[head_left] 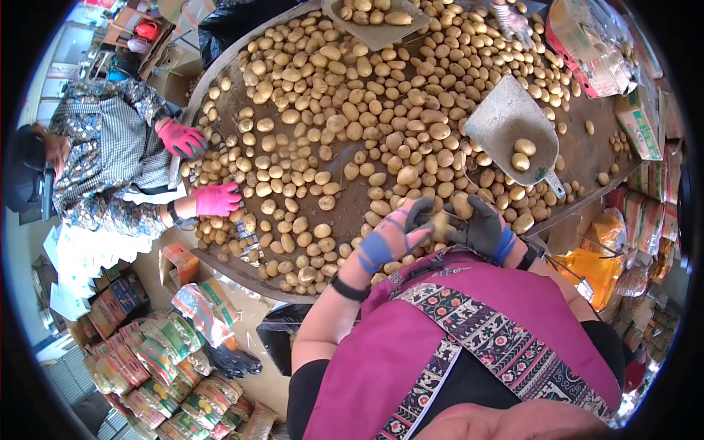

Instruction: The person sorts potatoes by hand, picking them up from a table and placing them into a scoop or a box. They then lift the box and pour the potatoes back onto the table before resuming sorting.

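Hands: left hand (392, 238) and right hand (480, 227), gloved, met at lower centre, each grip closed on one small potato (442, 224).
Tabletop (352, 202): potatoes still spread across most of it.
Scoop (510, 121): upper right, two potatoes inside.
Co-worker: pink gloves (218, 199) sorted at left.
Progress: far from finished, apparently.

What is pinched between the fingertips of the left hand (392, 236) and the right hand (480, 229) is blurred and cannot be identified. Beyond the grip, a grey tray (378, 26) is cut off by the upper edge. A co-worker's gloved hand (511, 20) is seen only in part.
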`<state>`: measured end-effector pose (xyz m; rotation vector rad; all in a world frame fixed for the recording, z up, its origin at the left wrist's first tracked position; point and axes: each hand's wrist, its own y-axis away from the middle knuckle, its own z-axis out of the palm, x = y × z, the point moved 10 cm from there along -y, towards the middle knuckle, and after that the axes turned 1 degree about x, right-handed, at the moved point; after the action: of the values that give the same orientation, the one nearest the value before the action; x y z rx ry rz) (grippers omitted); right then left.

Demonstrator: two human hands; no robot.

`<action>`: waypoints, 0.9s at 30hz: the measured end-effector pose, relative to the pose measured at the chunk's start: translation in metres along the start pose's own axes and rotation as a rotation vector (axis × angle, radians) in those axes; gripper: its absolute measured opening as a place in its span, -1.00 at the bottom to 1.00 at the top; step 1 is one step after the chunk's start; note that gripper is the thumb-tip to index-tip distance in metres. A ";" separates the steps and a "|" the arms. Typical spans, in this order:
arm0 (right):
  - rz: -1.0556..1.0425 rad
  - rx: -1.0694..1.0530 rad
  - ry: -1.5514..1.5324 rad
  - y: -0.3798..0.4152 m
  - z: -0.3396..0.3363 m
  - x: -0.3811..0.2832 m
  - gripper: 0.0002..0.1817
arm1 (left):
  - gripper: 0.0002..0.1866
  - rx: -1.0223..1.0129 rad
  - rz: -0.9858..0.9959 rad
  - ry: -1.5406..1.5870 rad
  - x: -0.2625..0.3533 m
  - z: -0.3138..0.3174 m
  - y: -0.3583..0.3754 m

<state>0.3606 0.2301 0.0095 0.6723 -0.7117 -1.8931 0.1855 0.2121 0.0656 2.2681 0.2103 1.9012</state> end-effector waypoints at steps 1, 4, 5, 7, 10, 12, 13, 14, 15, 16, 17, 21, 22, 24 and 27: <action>0.012 -0.054 -0.061 0.001 0.009 0.002 -0.60 | -0.43 -0.100 0.021 -0.040 0.006 0.015 -0.014; 0.044 -0.087 -0.137 0.005 0.000 0.004 -0.59 | -0.48 0.133 0.197 -0.694 -0.003 0.002 -0.060; 0.084 -0.056 -0.113 0.009 -0.009 0.007 -0.58 | -0.51 0.052 0.262 -0.829 -0.012 0.014 -0.071; 0.216 -0.118 -0.188 0.011 -0.006 0.018 -0.56 | -0.52 -0.014 0.226 -0.963 -0.026 0.027 -0.072; 0.137 -0.137 0.026 0.023 0.002 0.000 -0.54 | -0.50 -0.086 0.153 -1.113 -0.045 0.033 -0.067; 0.085 -0.201 0.082 0.024 0.002 -0.009 -0.52 | -0.47 -0.034 -0.129 -1.003 -0.066 0.009 -0.058; 0.042 -0.261 0.153 0.024 0.007 -0.014 -0.48 | -0.45 -0.024 -0.185 -0.937 -0.068 -0.001 -0.054; 0.039 -0.267 0.140 0.025 0.008 -0.016 -0.48 | -0.45 -0.031 -0.185 -0.949 -0.068 -0.009 -0.050; 0.032 -0.215 0.197 0.027 0.009 -0.020 -0.44 | -0.45 -0.043 -0.215 -0.878 -0.071 -0.017 -0.046; 0.028 -0.164 0.255 0.027 0.007 -0.023 -0.41 | -0.45 -0.053 -0.246 -0.805 -0.074 -0.023 -0.041; -0.019 -0.269 0.241 0.015 -0.004 -0.025 -0.45 | -0.47 0.015 -0.284 -0.773 -0.076 -0.035 -0.037; -0.398 -0.133 0.422 0.002 -0.009 -0.056 -0.46 | -0.54 0.324 -0.115 -0.692 -0.023 -0.062 -0.024; -0.394 -0.136 0.418 0.002 -0.007 -0.056 -0.46 | -0.54 0.323 -0.119 -0.696 -0.007 -0.053 -0.026; -0.394 -0.061 0.158 0.009 -0.008 -0.062 -0.47 | -0.63 -0.105 -0.032 0.156 0.017 0.012 -0.041; -0.163 -0.220 -0.095 0.025 0.022 -0.050 -0.50 | -0.63 -0.113 0.084 -0.156 0.036 0.028 -0.088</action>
<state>0.3786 0.2709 0.0496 0.5155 -0.5093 -2.1278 0.2193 0.3048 0.0756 2.3679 -0.0134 1.7157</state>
